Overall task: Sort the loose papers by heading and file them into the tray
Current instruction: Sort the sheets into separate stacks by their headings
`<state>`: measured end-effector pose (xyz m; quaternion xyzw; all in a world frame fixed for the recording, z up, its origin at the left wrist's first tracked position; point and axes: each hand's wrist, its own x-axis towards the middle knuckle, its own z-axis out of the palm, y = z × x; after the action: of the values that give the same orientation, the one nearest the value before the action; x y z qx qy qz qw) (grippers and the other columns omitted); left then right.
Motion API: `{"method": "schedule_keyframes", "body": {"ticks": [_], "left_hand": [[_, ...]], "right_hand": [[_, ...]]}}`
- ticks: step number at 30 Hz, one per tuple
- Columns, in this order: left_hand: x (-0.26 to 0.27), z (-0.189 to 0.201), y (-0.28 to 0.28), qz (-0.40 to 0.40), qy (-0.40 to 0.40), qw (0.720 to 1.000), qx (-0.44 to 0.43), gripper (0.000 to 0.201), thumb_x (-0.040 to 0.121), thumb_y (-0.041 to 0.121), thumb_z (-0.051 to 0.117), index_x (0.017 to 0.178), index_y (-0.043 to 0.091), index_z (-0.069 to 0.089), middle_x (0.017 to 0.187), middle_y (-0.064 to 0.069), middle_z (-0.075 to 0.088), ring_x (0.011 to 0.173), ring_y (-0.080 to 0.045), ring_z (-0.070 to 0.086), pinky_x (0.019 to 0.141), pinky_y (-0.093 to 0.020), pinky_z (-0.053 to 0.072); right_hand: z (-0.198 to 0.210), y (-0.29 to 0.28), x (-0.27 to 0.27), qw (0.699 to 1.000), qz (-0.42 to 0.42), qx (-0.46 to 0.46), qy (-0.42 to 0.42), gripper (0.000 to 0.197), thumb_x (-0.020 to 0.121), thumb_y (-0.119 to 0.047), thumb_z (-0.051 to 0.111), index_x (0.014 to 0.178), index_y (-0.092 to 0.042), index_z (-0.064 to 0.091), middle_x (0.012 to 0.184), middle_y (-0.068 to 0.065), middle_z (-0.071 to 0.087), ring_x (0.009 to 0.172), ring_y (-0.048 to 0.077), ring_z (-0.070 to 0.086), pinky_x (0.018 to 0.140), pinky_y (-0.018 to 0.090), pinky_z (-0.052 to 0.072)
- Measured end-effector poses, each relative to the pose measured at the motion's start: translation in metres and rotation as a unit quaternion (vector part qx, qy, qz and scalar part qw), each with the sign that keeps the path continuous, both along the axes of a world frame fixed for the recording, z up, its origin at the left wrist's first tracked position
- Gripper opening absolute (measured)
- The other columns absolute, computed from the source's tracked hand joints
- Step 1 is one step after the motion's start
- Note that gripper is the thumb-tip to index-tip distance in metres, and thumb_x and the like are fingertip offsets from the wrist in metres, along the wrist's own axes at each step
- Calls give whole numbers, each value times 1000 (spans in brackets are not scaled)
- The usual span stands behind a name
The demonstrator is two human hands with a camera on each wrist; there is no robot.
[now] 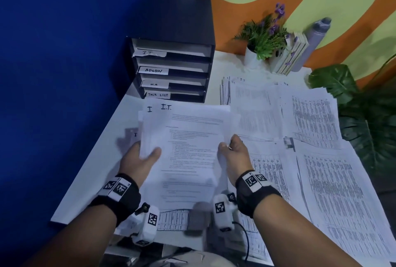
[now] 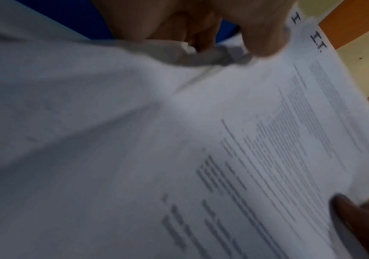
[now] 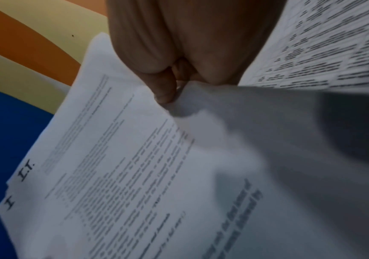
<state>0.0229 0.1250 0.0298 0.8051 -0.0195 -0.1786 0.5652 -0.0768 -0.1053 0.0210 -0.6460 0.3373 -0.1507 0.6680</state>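
Note:
A stack of white papers headed "I.T." (image 1: 188,138) is held up over the white desk, just in front of the dark tray unit (image 1: 173,69). My left hand (image 1: 141,155) grips the stack's left edge, thumb on top; the same stack (image 2: 245,140) fills the left wrist view. My right hand (image 1: 233,149) pinches the right edge, thumb on the top sheet (image 3: 134,140). The tray's shelves carry labels IT, ADMIN, H.R and TASK LIST. More sheets headed I.T. (image 1: 252,104) lie spread on the desk to the right.
Loose printed sheets with tables (image 1: 321,170) cover the right half of the desk. A potted purple-flowered plant (image 1: 263,39), a small book stack (image 1: 291,54) and a grey bottle (image 1: 315,37) stand at the back. Large green leaves (image 1: 364,121) are at the right edge. A blue wall is on the left.

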Motion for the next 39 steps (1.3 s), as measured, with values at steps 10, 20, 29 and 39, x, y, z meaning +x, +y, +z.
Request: {"method": "schedule_keyframes", "body": {"ticks": [10,20,29,39], "left_hand": [[5,32,-20,109,-50,993,-10,22,90,19,67,111,21,60,103,-1,63,89,-16,61,70,-16,47],[-7,40,-34,23,-51,998,-18,40,86,12,70,112,42,61,121,22,53,119,-11,42,101,-31,34],[-14,69,-66,-75,-105,991,-42,38,86,6,68,102,41,66,117,26,62,112,19,48,87,4,30],[-18,123,-137,-184,-162,960,-135,46,86,0,66,119,31,62,123,23,62,123,6,49,105,-16,38]], "right_hand": [[-18,-13,-15,980,118,-95,127,41,90,-1,49,124,-23,50,96,-4,64,84,12,62,73,24,52],[-3,-145,-20,949,-216,-197,119,21,94,3,47,106,-15,47,85,2,51,65,20,52,59,34,50],[-1,-207,10,913,-152,-280,254,33,93,0,45,119,-13,61,125,17,55,104,34,58,85,39,50],[12,-118,-10,953,268,138,22,94,76,-51,74,151,-32,20,149,6,41,134,22,43,114,41,29]]}}
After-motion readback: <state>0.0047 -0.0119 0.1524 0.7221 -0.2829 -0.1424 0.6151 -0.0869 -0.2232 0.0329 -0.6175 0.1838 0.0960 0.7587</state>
